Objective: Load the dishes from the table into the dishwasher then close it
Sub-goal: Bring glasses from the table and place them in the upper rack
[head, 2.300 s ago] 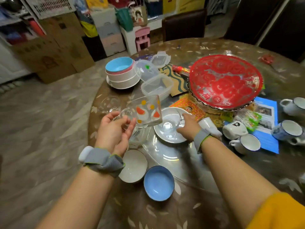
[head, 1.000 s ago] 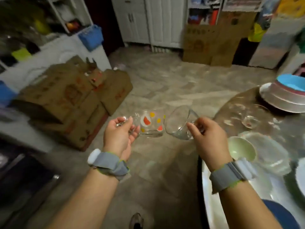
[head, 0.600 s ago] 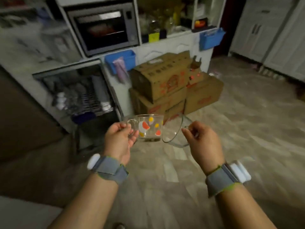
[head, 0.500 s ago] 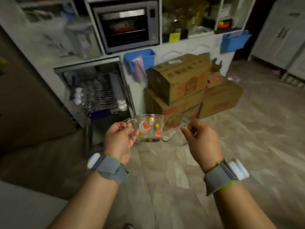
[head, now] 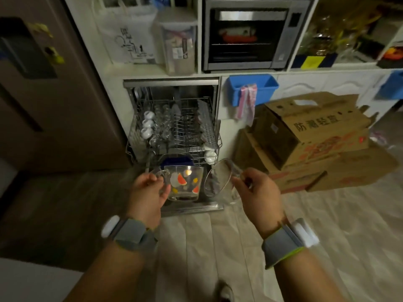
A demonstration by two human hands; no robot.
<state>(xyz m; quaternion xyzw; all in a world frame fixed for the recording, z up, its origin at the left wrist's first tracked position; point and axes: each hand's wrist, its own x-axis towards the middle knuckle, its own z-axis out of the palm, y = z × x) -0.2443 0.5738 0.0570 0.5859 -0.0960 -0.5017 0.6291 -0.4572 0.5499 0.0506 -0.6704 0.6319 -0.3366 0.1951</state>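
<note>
Two glass items held before the open dishwasher (head: pixel 174 118).
I observe my left hand (head: pixel 148 194) pinching the patterned glass mug (head: pixel 185 183) by its handle; my right hand (head: pixel 258 196) grips the clear glass cup (head: pixel 218 182), tilted, above the lowered door.

The dishwasher's lower rack (head: pixel 174 162) sits mostly hidden behind the held glassware.

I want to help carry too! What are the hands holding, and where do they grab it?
Left hand holds the painted glass mug by its handle. Right hand holds the clear glass cup at its handle side.
</note>
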